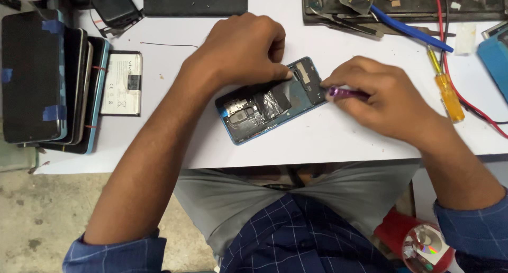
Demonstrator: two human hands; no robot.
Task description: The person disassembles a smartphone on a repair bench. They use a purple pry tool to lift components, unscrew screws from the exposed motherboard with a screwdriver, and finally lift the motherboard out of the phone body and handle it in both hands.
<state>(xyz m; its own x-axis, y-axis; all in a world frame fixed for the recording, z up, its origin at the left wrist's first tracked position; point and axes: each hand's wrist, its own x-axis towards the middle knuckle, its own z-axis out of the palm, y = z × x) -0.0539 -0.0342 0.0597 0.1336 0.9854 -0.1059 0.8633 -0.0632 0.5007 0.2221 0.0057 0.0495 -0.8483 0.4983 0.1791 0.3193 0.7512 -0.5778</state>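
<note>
**Opened phone under a purple driver**

At far left a stack of phones (47, 77) stands beside a loose battery (121, 83). The left hand (241, 50) presses down on the opened phone (272, 101), fingers curled over its top edge, pinning it to the white table (328, 135) at centre. The right hand (386, 101) is closed around a purple driver (346, 93), tip at the phone's right end. Good work here likely means holding the phone flat and the driver square to the screw, with light pressure. Further right lies a yellow screwdriver (450, 95). The screw itself is too small to see; the left fingers hide part of the board.
</note>
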